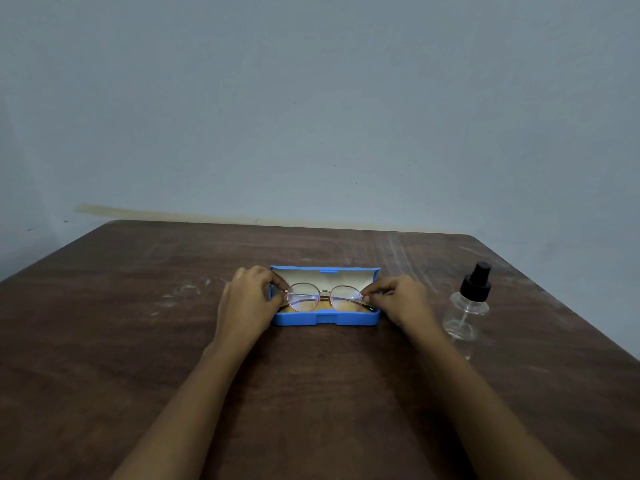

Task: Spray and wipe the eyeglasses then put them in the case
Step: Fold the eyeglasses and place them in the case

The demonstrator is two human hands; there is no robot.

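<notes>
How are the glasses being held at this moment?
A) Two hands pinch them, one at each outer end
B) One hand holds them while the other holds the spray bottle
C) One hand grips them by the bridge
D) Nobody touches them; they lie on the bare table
A: the left hand and the right hand each pinch an outer end of the eyeglasses, at the open blue case.

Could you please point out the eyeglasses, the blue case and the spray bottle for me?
eyeglasses (304, 297), head view, on one lens.
blue case (325, 319), head view, on its near front wall.
spray bottle (462, 317), head view, on its clear body.
</notes>
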